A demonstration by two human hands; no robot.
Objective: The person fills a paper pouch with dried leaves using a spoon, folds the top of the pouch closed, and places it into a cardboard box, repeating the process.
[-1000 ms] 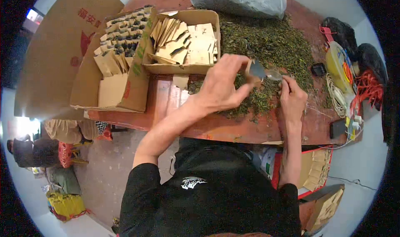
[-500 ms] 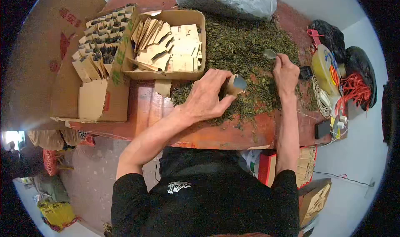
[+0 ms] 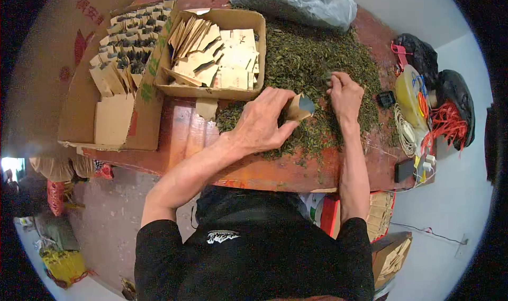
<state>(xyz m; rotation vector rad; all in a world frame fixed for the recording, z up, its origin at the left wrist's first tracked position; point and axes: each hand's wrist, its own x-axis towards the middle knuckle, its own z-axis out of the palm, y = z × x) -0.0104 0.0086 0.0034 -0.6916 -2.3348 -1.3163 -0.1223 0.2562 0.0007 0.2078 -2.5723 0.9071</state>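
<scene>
My left hand (image 3: 263,120) is closed round a small brown paper packet (image 3: 300,107), its mouth held open and facing right, showing a silvery-grey inside. My right hand (image 3: 347,95) is closed on a spoon (image 3: 325,78), whose bowl is blurred against the dark leaves. Beneath both hands spreads a heap of dried green leaves (image 3: 312,52) that looks like loose tea. Left of the heap, a cardboard box (image 3: 211,93) holds many flat paper packets. A larger carton (image 3: 144,122) beside it holds rows of upright packets with dark tops.
A clear plastic bag (image 3: 296,4) lies at the heap's far side. On the right are black bags (image 3: 456,97), a yellow container (image 3: 407,92), red string (image 3: 450,122) and a coiled white cord (image 3: 405,129). The red tabletop's front edge (image 3: 248,183) runs before my body.
My right hand has moved left with the spoon, closer to the packet. My left hand still holds the packet in about the same place. The whole view has shifted slightly.
</scene>
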